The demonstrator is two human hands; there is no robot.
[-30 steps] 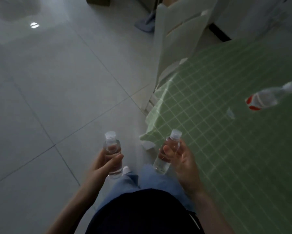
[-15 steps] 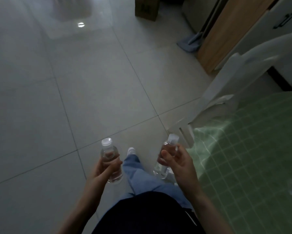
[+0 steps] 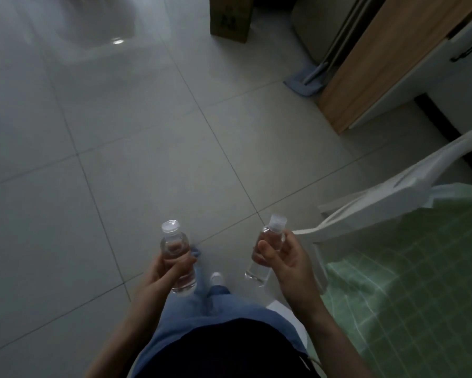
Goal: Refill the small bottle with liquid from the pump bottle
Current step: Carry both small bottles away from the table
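Clear bottles (image 3: 175,242) (image 3: 270,237), two, one per hand (image 3: 158,276) (image 3: 286,264)

Both bare forearms rise from the bottom edge toward mid-frame. The left hand (image 3: 164,274) wraps its fingers round a clear bottle (image 3: 175,245); the right hand (image 3: 289,264) grips a second bottle (image 3: 270,237), thumb across the front, cap tilted right.

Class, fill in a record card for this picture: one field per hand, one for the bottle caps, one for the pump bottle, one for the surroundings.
Left hand: grips a round clear bottle, cap up
Right hand: holds a flatter clear bottle, cap up
Caps: both on
Pump bottle: not in view
Surroundings: tiled floor, white chair, green checked tablecloth on the right
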